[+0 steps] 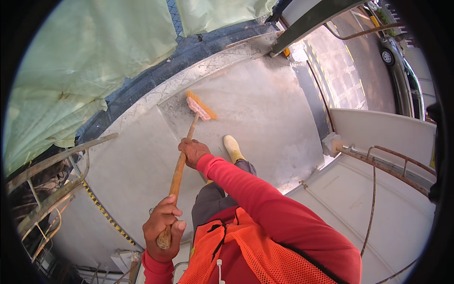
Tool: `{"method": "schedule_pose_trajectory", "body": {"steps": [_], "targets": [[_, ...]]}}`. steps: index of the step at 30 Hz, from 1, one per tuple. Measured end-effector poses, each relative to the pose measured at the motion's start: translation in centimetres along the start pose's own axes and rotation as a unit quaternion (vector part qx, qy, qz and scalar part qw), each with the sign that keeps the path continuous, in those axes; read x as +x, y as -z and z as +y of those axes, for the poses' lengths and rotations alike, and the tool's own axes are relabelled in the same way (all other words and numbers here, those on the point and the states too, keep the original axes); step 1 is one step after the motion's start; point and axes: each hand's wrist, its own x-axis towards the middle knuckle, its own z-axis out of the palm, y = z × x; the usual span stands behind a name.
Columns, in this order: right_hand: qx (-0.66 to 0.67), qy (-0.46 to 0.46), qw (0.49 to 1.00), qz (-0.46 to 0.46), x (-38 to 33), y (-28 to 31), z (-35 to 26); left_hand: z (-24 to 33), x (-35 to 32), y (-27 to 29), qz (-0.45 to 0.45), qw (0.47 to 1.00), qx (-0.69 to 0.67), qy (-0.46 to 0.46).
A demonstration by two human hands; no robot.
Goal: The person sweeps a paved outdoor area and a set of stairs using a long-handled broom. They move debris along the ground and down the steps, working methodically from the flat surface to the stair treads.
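A broom (179, 176) with a wooden handle slants away from me across a grey floor (265, 109). Its pinkish-white head carries orange bristles, which rest on the floor near the far edge. My right hand (193, 152) grips the handle partway down, its fingers wrapped round the wood. Closer to my body, my left hand (163, 226) closes round the upper part of the handle, with the rounded handle end showing by the palm. A pale rubber boot (232, 147) on my foot stands to the right of the broom.
Pale green sheeting (94, 61) hangs at the far left above dark blue mesh (127, 92). Rusty metal rails (61, 161) stand at left. A slanted metal beam (312, 26) crosses the far right. White panels (359, 199) lie at right, with a parked car (402, 80) beyond.
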Motion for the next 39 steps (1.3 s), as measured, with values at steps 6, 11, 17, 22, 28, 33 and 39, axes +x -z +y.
{"method": "schedule_pose_trajectory", "body": {"steps": [6,11,17,22,28,33,39], "targets": [[-0.065,0.005,0.995,0.07,-6.3,2.0,-0.2,-1.1,-4.5,1.9,-0.04,0.995,-0.077,-0.045],[-0.11,-0.175,0.978,0.031,-4.2,2.4,9.7,-9.6,0.6,-3.5,-0.059,0.985,-0.157,-0.047],[-0.051,-0.06,0.997,0.009,4.3,-5.9,4.3,-11.1,-0.3,1.1,0.061,0.993,-0.104,-0.006],[-0.089,0.046,0.992,-0.075,5.2,-7.1,-5.3,-6.8,-4.8,7.2,0.075,0.996,-0.031,0.023],[-0.092,0.015,0.995,-0.035,-6.4,-2.3,-7.0,-2.6,-9.4,9.9,-0.018,0.997,-0.069,-0.018],[-0.07,-0.238,0.968,0.036,-16.4,-0.3,3.1,-10.1,-6.4,0.5,-0.099,0.969,-0.228,-0.005],[-0.07,-0.297,0.951,-0.043,-17.3,-2.5,12.4,-13.4,-2.2,-7.3,-0.128,0.962,-0.239,0.046]]}}
